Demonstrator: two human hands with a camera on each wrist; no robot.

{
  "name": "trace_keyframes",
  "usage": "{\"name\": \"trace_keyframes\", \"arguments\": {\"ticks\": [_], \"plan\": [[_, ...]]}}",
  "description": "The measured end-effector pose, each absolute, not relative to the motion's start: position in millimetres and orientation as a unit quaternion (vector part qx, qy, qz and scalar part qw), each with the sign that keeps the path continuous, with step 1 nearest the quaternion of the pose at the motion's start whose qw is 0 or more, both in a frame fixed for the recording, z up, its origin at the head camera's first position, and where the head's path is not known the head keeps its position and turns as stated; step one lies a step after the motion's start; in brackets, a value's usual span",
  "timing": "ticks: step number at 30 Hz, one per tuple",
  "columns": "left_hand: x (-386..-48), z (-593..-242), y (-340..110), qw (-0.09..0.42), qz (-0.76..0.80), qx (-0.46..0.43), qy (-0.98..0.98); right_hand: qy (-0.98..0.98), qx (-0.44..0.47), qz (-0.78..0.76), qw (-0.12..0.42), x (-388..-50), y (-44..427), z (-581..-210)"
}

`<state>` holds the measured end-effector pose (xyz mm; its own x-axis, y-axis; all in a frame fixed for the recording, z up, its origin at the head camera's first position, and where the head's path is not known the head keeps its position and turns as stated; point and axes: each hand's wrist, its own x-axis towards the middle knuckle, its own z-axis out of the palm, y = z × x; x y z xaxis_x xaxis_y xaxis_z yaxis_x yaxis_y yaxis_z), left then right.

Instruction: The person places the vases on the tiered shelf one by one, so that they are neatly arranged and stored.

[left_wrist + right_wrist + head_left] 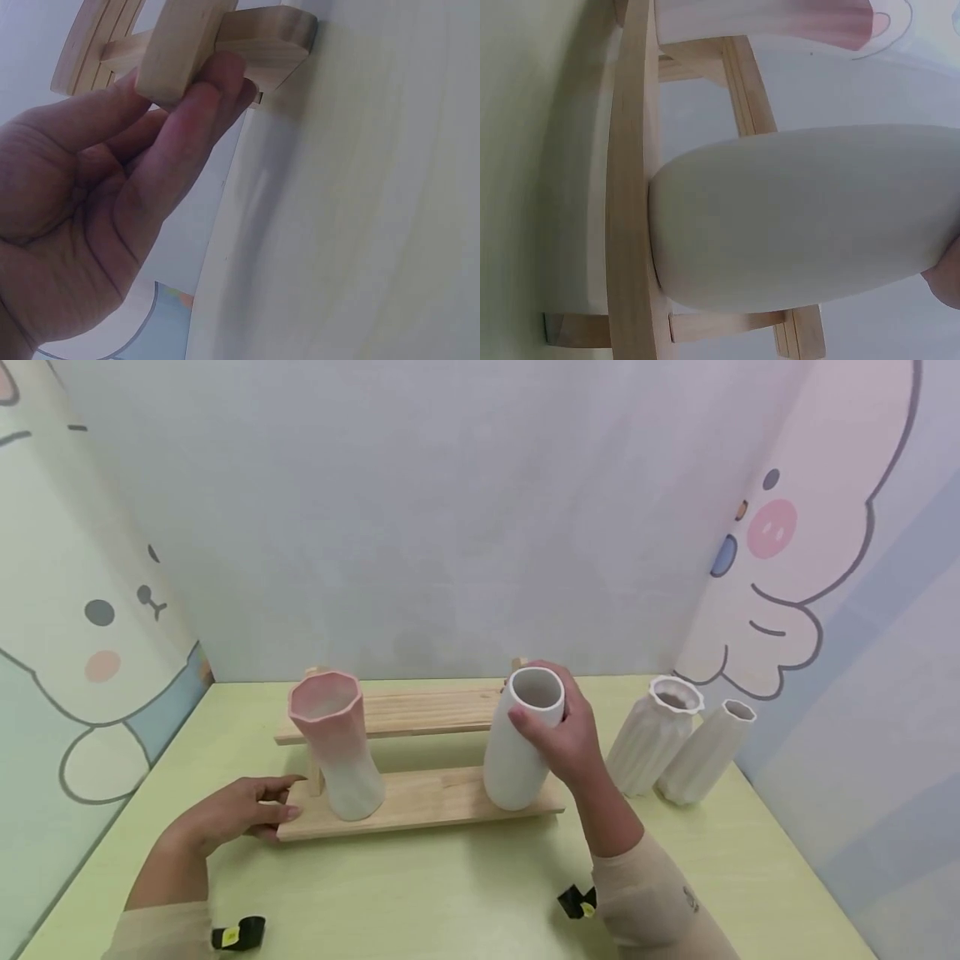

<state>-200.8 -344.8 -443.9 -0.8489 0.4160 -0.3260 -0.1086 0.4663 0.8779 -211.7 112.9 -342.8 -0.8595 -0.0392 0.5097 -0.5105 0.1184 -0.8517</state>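
Note:
A two-tier wooden shelf [427, 797] stands on the table. My left hand [225, 814] pinches the left end of its lower board, thumb on top and fingers beneath, as the left wrist view shows. Toward the right end of that board is a smooth white vase [512, 760], upright, its base at the wood in the right wrist view. My right hand [566, 731] grips this vase near its rim from the right, thumb at the front. On the left part of the same board stands a pink-and-white vase [337, 752], which neither hand touches.
To the right of the shelf, a ribbed white vase with a wavy rim [648, 743] and a slimmer white vase [705, 756] stand side by side on the table [420, 893]. The upper board [435, 710] lies behind. A pale curtain [450, 527] hangs at the back.

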Motion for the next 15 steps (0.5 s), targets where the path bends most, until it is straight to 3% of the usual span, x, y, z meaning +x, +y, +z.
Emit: {"name": "trace_keyframes", "arguments": {"ticks": [5,15], "plan": [[-200,-444,-344,0.252,0.504,0.092,0.821,-0.734,0.187,0.633,0.16,-225,113,-341],[-201,-443,-342,0.253,0.499,0.089,0.824,-0.726,0.167,0.641,0.185,-227,105,-345]]}}
